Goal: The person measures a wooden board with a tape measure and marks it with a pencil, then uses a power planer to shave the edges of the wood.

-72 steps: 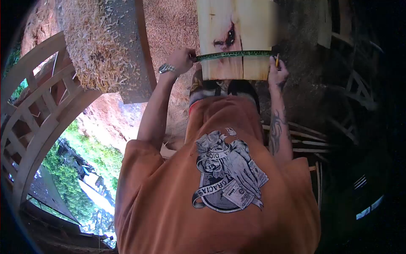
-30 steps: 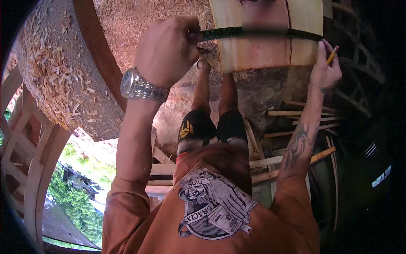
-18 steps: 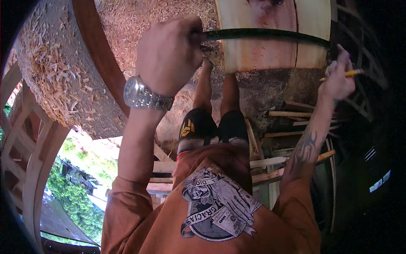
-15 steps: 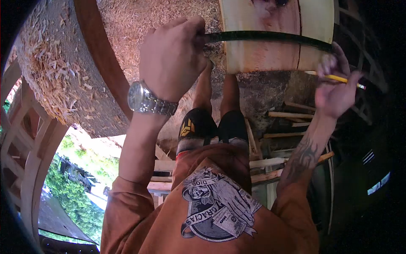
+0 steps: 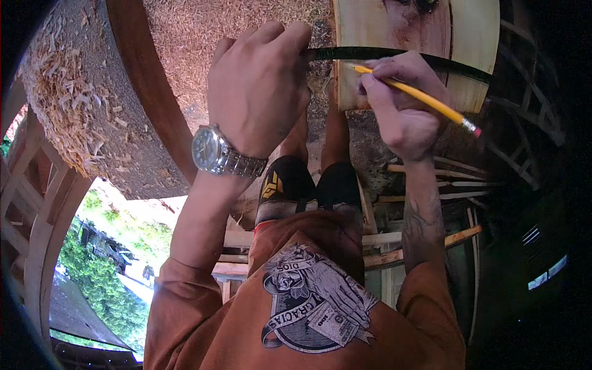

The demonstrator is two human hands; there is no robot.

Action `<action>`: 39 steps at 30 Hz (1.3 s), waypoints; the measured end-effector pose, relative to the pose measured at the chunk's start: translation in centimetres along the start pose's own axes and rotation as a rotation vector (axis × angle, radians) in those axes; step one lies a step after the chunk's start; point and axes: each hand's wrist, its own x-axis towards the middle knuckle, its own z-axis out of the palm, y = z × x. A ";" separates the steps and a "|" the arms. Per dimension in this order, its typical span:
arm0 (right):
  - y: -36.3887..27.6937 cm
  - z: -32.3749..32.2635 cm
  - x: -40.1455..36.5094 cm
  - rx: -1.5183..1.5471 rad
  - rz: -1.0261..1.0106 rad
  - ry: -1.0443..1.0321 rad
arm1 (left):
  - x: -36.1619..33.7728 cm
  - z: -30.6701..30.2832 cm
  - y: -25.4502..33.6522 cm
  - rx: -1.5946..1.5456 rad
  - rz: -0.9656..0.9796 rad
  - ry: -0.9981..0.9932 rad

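Note:
My left hand [image 5: 256, 92], with a wristwatch above it, is closed around one end of a long dark ruler-like strip [image 5: 339, 53]. The strip lies across a pale wooden board [image 5: 475, 37] that has a reddish-brown band and a dark knot near the top. A yellow pencil [image 5: 431, 100] is pinched between the fingers of my right hand [image 5: 407, 123]. Its tip points left, just below the strip and close to the board's left edge. My right hand covers part of the strip and the board's lower edge.
A big curved wooden piece [image 5: 117, 111] at the left carries heaps of wood shavings [image 5: 61, 117]. More shavings cover the ground [image 5: 216, 24]. Several wood sticks [image 5: 456, 185] lie at the right, and a lattice-like wooden frame [image 5: 55, 179] stands at far left.
My right hand has moved left from the strip's far end to the board's left edge, turning the pencil tip toward the strip. The board and strip sit slightly farther right in view.

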 end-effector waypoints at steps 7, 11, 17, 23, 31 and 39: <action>2.3 1.3 -0.1 0.018 -0.169 0.152 | 0.1 0.3 -0.2 0.011 0.013 0.005; 2.5 1.1 -0.2 -0.010 -0.164 0.149 | 0.1 0.5 -0.3 0.013 0.059 0.056; 2.5 1.2 -0.1 -0.064 -0.219 0.139 | 0.6 -0.5 0.7 -0.003 0.045 -0.023; 2.5 1.2 -0.1 -0.062 -0.210 0.142 | 0.6 -0.4 0.6 -0.007 0.059 0.001; 2.5 1.2 -0.8 0.168 -0.163 0.101 | 0.4 -0.3 0.5 0.016 -0.011 -0.028; 0.3 -0.8 0.8 0.022 -0.080 0.028 | 8.0 -4.9 1.7 -0.044 0.053 0.074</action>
